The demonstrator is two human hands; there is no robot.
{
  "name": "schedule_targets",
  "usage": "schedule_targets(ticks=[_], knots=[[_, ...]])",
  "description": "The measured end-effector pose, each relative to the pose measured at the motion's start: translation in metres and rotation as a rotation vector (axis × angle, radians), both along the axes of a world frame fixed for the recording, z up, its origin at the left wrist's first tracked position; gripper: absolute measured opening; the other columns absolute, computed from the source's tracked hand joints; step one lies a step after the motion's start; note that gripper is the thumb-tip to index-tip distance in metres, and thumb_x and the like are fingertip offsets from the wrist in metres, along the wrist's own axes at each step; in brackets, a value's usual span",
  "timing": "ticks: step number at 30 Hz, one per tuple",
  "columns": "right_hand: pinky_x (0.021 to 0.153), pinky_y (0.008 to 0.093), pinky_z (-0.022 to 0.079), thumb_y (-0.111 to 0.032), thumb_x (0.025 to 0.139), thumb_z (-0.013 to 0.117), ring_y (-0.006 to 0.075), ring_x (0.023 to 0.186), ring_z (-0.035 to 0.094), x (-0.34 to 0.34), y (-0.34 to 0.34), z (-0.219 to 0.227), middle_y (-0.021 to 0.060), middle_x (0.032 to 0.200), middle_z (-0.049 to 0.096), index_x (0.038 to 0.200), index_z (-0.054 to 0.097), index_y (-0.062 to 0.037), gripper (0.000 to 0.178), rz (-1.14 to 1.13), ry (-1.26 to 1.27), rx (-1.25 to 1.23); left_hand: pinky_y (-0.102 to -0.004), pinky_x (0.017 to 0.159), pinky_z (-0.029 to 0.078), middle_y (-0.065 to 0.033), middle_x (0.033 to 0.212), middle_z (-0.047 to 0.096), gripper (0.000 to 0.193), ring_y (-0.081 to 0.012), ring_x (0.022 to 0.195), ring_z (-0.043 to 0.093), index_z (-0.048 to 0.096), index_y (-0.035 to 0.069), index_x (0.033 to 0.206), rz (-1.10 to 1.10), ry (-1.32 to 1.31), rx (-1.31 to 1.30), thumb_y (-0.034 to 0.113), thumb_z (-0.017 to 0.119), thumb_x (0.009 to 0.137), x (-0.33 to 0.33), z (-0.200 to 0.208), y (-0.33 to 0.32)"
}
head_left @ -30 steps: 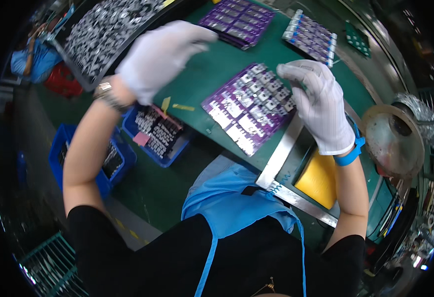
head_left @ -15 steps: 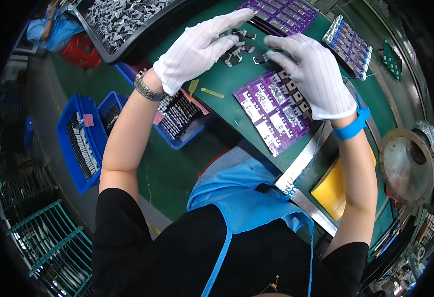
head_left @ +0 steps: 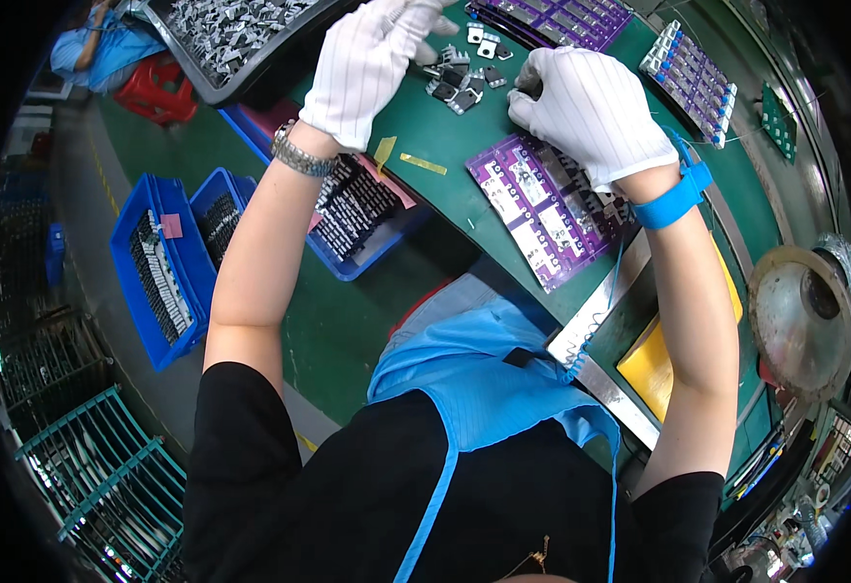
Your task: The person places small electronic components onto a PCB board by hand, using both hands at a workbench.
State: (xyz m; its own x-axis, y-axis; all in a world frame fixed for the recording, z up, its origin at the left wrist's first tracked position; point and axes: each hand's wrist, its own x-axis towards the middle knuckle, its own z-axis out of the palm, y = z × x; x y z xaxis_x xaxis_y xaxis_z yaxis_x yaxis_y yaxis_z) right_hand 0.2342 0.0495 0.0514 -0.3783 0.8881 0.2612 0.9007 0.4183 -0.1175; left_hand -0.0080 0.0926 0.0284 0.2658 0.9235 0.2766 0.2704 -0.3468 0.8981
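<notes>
My right hand (head_left: 591,112), in a white striped glove, is curled with its fingertips pinched over the far part of a purple circuit board (head_left: 542,219). What the pinch holds is hidden. The board lies tilted on the green bench, with white and metallic rectangles and several black parts partly under the hand. My left hand (head_left: 362,73), gloved alike, has its fingers bent together at the left of a small pile of black electronic parts with metal tabs (head_left: 461,83). I cannot make out anything in its fingers. A few loose tabbed parts (head_left: 485,41) lie just beyond the pile.
A black bin (head_left: 226,83) of metal pieces stands at the far left, blue boxes (head_left: 158,277) of parts below it. More purple boards (head_left: 557,21) and a blue-studded board (head_left: 693,83) lie farther back. Yellow tape (head_left: 424,164) sticks to the bench. A person (head_left: 105,58) sits beyond.
My left hand has drawn back to the left from the pile, its fingers bending in. My right hand has curled its fingers and moved slightly nearer the board. The pile shows more fully.
</notes>
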Motion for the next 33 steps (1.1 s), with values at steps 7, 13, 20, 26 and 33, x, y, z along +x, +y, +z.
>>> schedule_targets(ticks=[7, 13, 20, 26, 33], knots=[[0.087, 0.0421, 0.059, -0.026, 0.096, 0.074, 0.0342, 0.096, 0.075, 0.005, 0.004, 0.005, 0.0180, 0.102, 0.076, 0.122, 0.077, -0.0068, 0.032, 0.104, 0.093, -0.245, -0.0296, 0.090, 0.057, -0.0130, 0.115, 0.078, 0.041, -0.0159, 0.097, 0.072, 0.070, -0.003, 0.133, -0.029, -0.424, 0.043, 0.029, 0.053, 0.113, 0.002, -0.028, 0.019], [0.103, 0.0329, 0.054, -0.025, 0.104, 0.070, 0.0196, 0.112, 0.072, 0.025, -0.008, 0.021, 0.0081, 0.124, 0.077, 0.124, 0.076, -0.0052, 0.029, 0.097, 0.649, -0.277, -0.0345, 0.103, 0.053, -0.0134, 0.123, 0.074, 0.040, -0.0187, 0.113, 0.068, 0.064, -0.007, 0.137, 0.130, -0.368, 0.100, 0.023, 0.057, 0.112, 0.003, 0.016, -0.030], [0.112, 0.0325, 0.049, -0.028, 0.109, 0.066, 0.0160, 0.127, 0.065, 0.027, -0.060, 0.016, 0.0067, 0.140, 0.069, 0.137, 0.069, -0.0054, 0.036, 0.131, 1.146, -0.344, -0.0327, 0.087, 0.060, -0.0160, 0.115, 0.075, 0.044, -0.0206, 0.094, 0.074, 0.060, -0.009, 0.139, -0.355, -0.404, -0.391, 0.025, 0.058, 0.112, 0.033, 0.035, -0.105], [0.116, 0.0355, 0.047, -0.018, 0.106, 0.068, 0.0199, 0.130, 0.064, 0.027, -0.082, 0.032, 0.0109, 0.147, 0.065, 0.142, 0.066, -0.0020, 0.039, 0.125, 1.098, -0.428, -0.0282, 0.089, 0.059, -0.0075, 0.114, 0.079, 0.032, -0.0156, 0.100, 0.076, 0.069, 0.001, 0.133, -0.268, -0.334, -0.204, 0.018, 0.069, 0.106, 0.046, 0.019, -0.115], [0.095, 0.0383, 0.057, 0.000, 0.087, 0.079, 0.0292, 0.109, 0.073, 0.033, -0.103, 0.060, 0.0110, 0.122, 0.077, 0.133, 0.073, -0.0066, 0.047, 0.331, 0.244, 0.118, -0.0282, 0.090, 0.060, -0.0129, 0.112, 0.079, 0.030, -0.0152, 0.100, 0.076, 0.069, -0.007, 0.126, -0.106, 0.076, 0.283, 0.003, 0.076, 0.099, 0.052, 0.011, -0.129]])
